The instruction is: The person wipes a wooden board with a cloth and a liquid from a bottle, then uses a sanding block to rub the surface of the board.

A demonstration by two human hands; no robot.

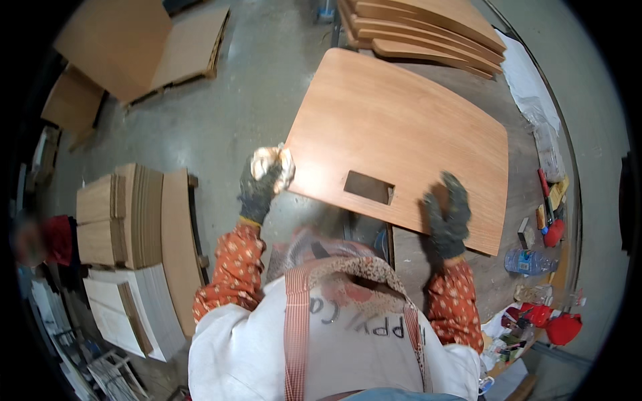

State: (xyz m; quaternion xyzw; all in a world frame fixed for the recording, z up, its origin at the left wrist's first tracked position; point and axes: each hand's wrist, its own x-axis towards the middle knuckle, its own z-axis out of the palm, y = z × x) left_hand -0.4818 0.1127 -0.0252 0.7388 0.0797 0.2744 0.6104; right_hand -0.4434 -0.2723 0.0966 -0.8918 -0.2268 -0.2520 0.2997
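Note:
A brown wooden panel (394,127) with a curved edge and a small rectangular cutout lies on the workbench (515,200), its near left corner hanging over the bench edge. My left hand (262,182), in a dark glove, is closed around a pale crumpled cloth (271,160) and presses it against the panel's left edge. My right hand (447,212), also gloved, rests flat with spread fingers on the panel's near edge, to the right of the cutout.
Several similar curved panels (428,30) are stacked at the far end of the bench. Bottles, red items and small tools (545,220) crowd the bench's right side. Stacks of boards (134,220) stand on the concrete floor to my left, with cardboard sheets (140,47) farther back.

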